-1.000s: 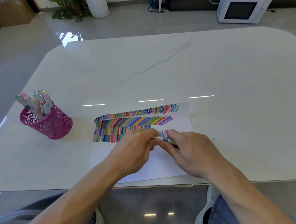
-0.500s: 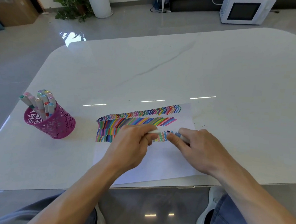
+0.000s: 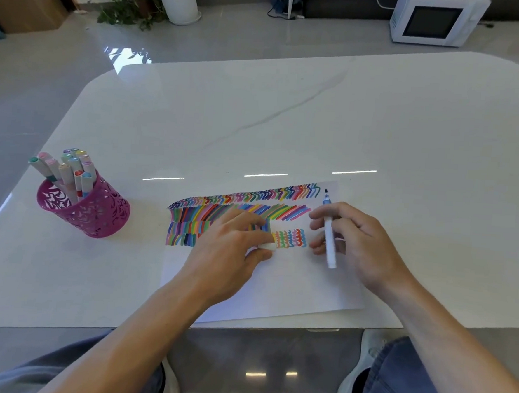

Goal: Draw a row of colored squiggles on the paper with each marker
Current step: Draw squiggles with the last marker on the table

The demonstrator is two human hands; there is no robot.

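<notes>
One marker (image 3: 329, 234) lies near-to-far, tip toward the far edge of the table (image 3: 287, 122), pinched by the right hand (image 3: 367, 244) — the left hand (image 3: 227, 252) pinches one cap (image 3: 267, 245).

**What stays out of sight**

Your left hand (image 3: 233, 249) covers the middle of the coloured rows (image 3: 287, 211) on the paper (image 3: 292, 286), and its fingers hide all but one white end of the cap (image 3: 268, 246). A finger of your right hand (image 3: 358, 242) crosses the marker (image 3: 329, 246). The holder (image 3: 93, 213) conceals the lower halves of its pens (image 3: 68, 172). The top edge crops the microwave (image 3: 433, 21).
</notes>
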